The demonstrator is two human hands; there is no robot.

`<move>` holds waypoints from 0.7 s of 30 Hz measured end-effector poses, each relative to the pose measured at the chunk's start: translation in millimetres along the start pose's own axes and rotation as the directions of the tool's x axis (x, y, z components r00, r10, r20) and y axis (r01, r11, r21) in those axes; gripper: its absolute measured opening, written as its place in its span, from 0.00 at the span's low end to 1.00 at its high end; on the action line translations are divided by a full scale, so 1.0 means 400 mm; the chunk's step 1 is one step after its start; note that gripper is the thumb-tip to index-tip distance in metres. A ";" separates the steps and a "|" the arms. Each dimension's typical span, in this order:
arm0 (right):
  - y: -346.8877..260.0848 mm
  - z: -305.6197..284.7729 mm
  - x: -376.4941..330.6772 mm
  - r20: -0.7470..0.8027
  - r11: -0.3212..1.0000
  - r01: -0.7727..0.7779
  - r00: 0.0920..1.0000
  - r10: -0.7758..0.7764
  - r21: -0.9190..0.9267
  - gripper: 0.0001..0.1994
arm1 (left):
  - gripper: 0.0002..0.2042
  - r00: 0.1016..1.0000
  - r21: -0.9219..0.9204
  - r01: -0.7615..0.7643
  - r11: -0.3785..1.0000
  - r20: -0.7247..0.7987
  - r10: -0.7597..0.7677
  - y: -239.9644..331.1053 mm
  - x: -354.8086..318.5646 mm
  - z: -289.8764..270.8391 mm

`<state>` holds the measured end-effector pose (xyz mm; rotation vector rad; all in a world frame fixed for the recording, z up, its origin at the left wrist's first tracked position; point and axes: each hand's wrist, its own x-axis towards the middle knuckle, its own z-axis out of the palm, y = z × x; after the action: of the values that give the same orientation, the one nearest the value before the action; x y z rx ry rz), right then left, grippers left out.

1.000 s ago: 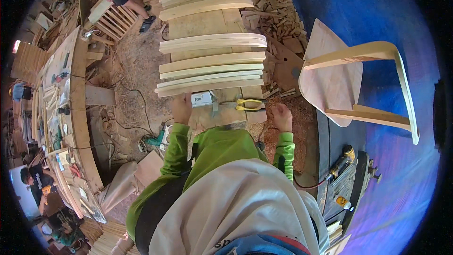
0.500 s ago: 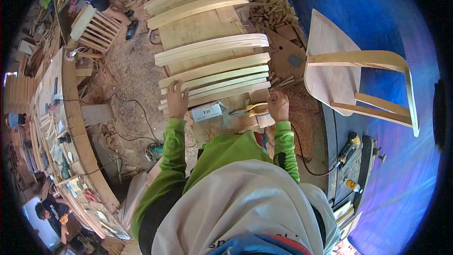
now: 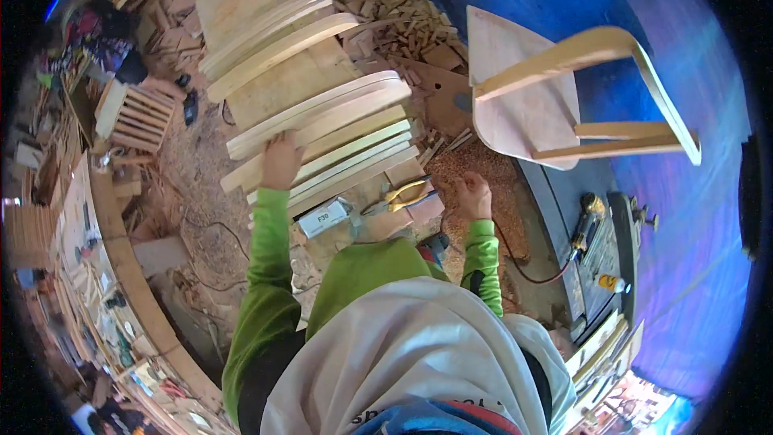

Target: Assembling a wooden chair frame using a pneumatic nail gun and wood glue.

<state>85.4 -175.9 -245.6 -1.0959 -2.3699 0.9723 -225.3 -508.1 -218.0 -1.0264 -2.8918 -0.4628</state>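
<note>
Several pale curved wooden slats lie crosswise on a long wooden board. My left hand rests at their left ends, its fingers bent over a curved wooden slat that lies close against a slat pair beyond it. To the right of the board, apart from the slats, my right hand hangs with its fingers curled in; whatever may be between them is hidden. Yellow-handled pliers and a small white box sit at the board's near end.
A wooden chair frame stands at right against a blue sheet. Below it a power tool with a hose and a small yellow bottle lie on a dark bench. Cluttered worktables line the left. Wood offcuts cover the floor; another person is far left.
My left hand has pushed a slat away from me, up against the far pair. My right hand has come off the slats' right ends. The whole view has turned somewhat.
</note>
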 end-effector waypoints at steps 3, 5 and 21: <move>0.099 -0.065 -0.028 -0.072 0.985 -0.156 0.984 0.161 0.069 0.17 | 0.18 0.991 -0.216 -0.118 0.969 -0.086 0.101 0.084 0.036 -0.172; 0.153 -0.114 -0.040 -0.056 0.966 -0.216 0.973 0.226 0.139 0.19 | 0.13 0.955 -0.390 -0.238 0.889 -0.260 0.142 0.239 0.060 -0.307; 0.242 -0.361 0.067 -0.223 0.960 -0.082 0.964 0.145 0.268 0.21 | 0.35 0.939 -0.937 -0.344 0.061 -0.342 0.033 1.025 0.164 -0.084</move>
<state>200.4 -47.0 -212.4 -1.1844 -1.9439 1.0832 -23.8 -175.7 -68.4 -1.1781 -1.7381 -2.5515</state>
